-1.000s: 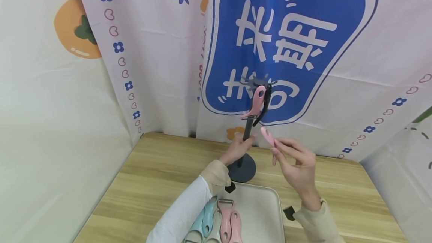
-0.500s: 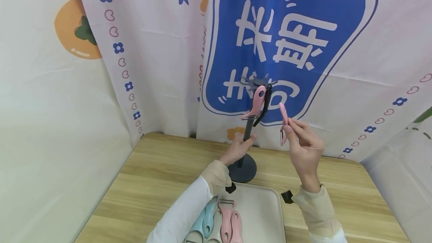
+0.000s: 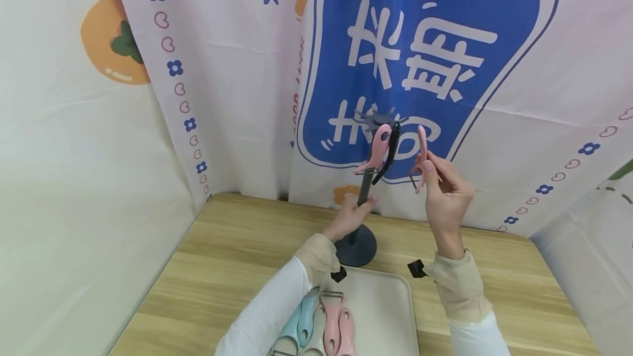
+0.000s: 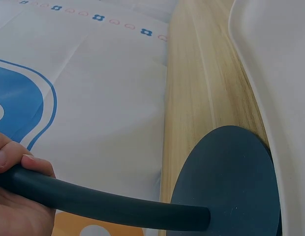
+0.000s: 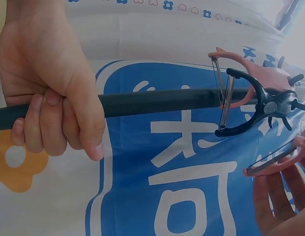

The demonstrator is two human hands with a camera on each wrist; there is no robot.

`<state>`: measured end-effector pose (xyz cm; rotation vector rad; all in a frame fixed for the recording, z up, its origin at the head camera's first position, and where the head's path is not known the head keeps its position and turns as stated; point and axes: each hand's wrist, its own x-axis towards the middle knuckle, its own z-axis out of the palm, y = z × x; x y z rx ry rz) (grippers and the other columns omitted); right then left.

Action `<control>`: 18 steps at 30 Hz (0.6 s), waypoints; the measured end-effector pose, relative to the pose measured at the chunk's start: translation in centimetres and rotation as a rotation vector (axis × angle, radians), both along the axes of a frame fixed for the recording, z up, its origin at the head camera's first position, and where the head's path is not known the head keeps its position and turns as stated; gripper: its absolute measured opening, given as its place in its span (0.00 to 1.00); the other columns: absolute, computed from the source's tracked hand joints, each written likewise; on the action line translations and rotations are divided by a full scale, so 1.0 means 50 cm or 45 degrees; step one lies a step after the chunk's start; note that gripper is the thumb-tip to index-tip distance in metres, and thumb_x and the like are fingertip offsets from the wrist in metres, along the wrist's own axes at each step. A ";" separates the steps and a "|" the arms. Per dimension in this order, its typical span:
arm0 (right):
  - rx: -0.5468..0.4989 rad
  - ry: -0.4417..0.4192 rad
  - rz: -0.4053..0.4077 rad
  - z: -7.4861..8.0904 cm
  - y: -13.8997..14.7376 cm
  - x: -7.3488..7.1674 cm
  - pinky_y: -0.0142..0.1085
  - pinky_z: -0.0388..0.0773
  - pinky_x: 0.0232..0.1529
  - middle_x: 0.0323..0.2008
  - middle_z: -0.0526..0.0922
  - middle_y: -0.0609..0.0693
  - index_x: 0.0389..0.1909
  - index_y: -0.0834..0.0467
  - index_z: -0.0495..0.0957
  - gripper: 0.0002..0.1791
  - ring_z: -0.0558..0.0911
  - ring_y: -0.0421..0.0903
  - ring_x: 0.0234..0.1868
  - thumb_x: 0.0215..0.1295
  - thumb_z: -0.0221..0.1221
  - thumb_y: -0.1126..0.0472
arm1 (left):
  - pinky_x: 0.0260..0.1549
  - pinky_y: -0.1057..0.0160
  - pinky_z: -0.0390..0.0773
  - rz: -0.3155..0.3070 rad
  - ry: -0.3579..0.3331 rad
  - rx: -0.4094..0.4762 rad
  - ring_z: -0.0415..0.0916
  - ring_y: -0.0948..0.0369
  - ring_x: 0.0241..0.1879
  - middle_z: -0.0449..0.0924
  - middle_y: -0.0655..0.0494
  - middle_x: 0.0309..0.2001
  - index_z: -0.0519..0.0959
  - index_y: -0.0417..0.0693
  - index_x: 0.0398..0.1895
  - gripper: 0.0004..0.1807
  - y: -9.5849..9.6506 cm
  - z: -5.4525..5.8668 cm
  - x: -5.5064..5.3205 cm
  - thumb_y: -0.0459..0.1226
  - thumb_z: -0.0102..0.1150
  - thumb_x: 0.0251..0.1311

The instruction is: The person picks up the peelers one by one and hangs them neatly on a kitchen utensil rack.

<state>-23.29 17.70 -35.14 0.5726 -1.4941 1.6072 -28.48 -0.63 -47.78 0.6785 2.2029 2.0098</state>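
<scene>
My left hand grips the dark pole of a hook stand, its fingers curled round the shaft in the left and right wrist views. Round hooks crown the pole. From them hang a pink peeler and a black peeler, blades downward. To the right of these, my right hand pinches another pink peeler between thumb and fingers. It is upright, with its handle end up and blade down, apart from the hooks. The right wrist view shows its blade end.
A pale tray in front of the stand's round base holds several peelers: blue, pink and whitish. The wooden table ends at a printed cloth behind the stand.
My right hand has risen with the pink peeler, first shifting right, and the peeler has turned from slanted to upright. My left hand stays on the pole.
</scene>
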 end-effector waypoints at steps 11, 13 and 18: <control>-0.167 -0.121 0.043 0.018 -0.011 -0.029 0.32 0.87 0.46 0.45 0.92 0.57 0.56 0.69 0.85 0.13 0.92 0.44 0.41 0.77 0.62 0.68 | 0.18 0.65 0.53 0.005 -0.004 0.013 0.52 0.65 0.15 0.59 0.64 0.14 0.66 0.49 0.16 0.30 -0.002 -0.001 -0.001 0.48 0.52 0.82; -0.221 -0.126 0.090 0.024 -0.012 -0.033 0.34 0.87 0.46 0.45 0.92 0.60 0.56 0.70 0.85 0.14 0.91 0.46 0.42 0.77 0.61 0.68 | 0.18 0.65 0.53 0.006 -0.008 0.010 0.52 0.65 0.15 0.59 0.64 0.14 0.66 0.49 0.16 0.30 -0.001 -0.001 -0.001 0.47 0.53 0.82; -0.276 -0.126 0.150 0.034 -0.018 -0.040 0.35 0.88 0.46 0.43 0.92 0.60 0.56 0.72 0.85 0.14 0.91 0.47 0.40 0.77 0.61 0.68 | 0.18 0.64 0.53 0.010 -0.008 0.012 0.51 0.65 0.15 0.58 0.63 0.14 0.65 0.48 0.15 0.31 0.000 0.000 -0.001 0.47 0.54 0.82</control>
